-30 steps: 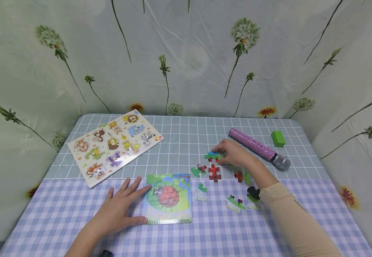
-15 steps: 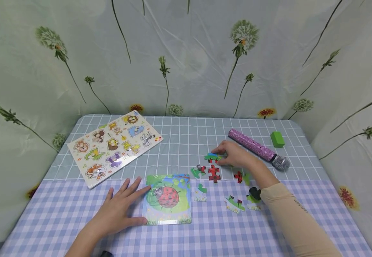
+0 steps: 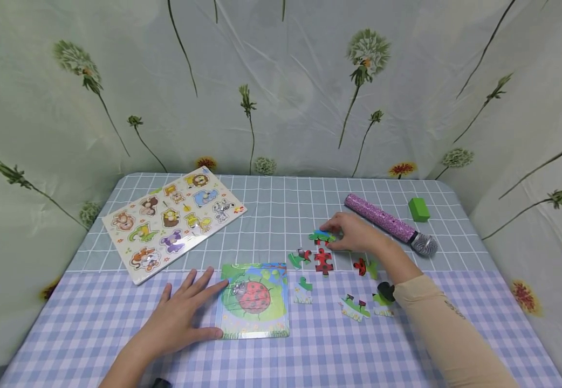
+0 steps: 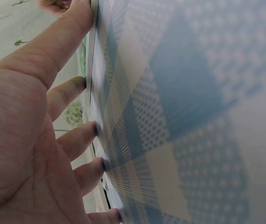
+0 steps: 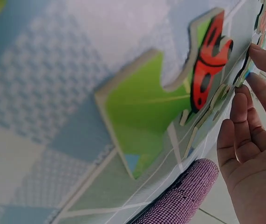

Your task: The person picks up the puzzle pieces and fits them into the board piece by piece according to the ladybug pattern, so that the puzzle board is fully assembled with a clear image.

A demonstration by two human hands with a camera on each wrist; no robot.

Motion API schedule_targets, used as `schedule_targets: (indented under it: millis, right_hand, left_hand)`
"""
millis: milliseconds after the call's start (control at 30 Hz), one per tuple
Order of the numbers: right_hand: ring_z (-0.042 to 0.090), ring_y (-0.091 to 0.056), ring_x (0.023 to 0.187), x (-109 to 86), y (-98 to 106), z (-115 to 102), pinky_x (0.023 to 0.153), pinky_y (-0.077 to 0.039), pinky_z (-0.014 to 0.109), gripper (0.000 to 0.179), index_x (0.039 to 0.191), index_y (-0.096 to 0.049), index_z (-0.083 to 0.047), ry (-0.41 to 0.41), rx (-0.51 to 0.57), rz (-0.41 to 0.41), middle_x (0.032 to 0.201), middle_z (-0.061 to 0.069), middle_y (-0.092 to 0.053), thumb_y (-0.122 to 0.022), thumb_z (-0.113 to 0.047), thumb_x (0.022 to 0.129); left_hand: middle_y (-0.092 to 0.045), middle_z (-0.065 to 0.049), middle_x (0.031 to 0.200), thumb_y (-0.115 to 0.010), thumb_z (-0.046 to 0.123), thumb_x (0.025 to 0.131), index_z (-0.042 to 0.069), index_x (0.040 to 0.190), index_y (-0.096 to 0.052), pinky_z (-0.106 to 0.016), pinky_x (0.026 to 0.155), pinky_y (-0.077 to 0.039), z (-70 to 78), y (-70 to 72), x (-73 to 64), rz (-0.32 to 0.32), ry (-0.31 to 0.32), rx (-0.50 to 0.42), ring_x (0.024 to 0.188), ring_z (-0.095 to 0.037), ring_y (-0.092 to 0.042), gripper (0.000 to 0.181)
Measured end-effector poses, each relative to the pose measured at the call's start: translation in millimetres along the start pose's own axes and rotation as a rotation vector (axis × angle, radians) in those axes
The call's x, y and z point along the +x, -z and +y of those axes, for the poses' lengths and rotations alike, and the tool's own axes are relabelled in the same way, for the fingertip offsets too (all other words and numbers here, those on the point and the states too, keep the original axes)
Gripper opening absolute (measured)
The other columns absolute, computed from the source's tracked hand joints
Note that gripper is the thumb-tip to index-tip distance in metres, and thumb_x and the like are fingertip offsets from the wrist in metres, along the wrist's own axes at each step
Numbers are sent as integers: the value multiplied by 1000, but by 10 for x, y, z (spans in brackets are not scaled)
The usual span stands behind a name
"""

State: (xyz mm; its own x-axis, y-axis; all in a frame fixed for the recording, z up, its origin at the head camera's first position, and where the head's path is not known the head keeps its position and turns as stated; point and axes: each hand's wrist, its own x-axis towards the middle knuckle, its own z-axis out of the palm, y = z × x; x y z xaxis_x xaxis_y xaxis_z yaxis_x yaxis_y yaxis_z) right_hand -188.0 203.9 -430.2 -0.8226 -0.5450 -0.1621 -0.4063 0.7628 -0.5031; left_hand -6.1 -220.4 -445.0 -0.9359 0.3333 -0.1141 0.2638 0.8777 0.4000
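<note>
While right fingers [image 3: 334, 220] pinch a part-hidden puzzle piece [image 3: 318, 236], left fingers [image 3: 211, 291] spread, black object [image 3: 161, 383] cropped

A pinched green-blue puzzle piece [image 3: 320, 236] lies beyond the flat ladybug board [image 3: 255, 299]

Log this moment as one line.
left hand: touching ladybug board | right hand: pinching blue-green puzzle piece | other pieces: on table

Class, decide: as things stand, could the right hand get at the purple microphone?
Probably yes: the microphone lies close beside the right hand with nothing between them, though the hand would likely need to release its pinched puzzle piece first.
</note>
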Motion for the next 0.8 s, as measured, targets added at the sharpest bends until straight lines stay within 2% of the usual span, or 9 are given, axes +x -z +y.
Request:
schedule_targets:
  millis: [233, 533, 800]
  right_hand:
    - [19, -62, 99, -23, -21, -82, 87, -58, 38, 45, 132, -76, -11, 14, 16, 22, 112, 6, -69, -85, -19, 89]
    - [16, -62, 96, -5, -103, -289, 81, -53, 31, 43, 127, -79, -11, 109, 59, 53, 109, 3, -71, -83, -21, 86]
    - [14, -62, 95, -1, -195, -502, 79, -55, 27, 42, 126, -79, -9, 180, 82, 32, 110, 2, -70, -81, -19, 86]
  left_hand:
    - [-35, -6, 176, -87, 67, 74, 45, 160, -49, -93, 111, -20, -1, -3, -1, 3, -1, 2, 161, -51, -30, 96]
    - [-35, -6, 176, -87, 68, 74, 45, 160, -49, -93, 111, -21, -3, -3, -2, -1, 1, 3, 161, -51, -30, 96]
    - [-35, -8, 176, -87, 67, 74, 43, 159, -50, -93, 111, -20, 3, 5, 5, -8, 6, 0, 161, -52, -29, 96]
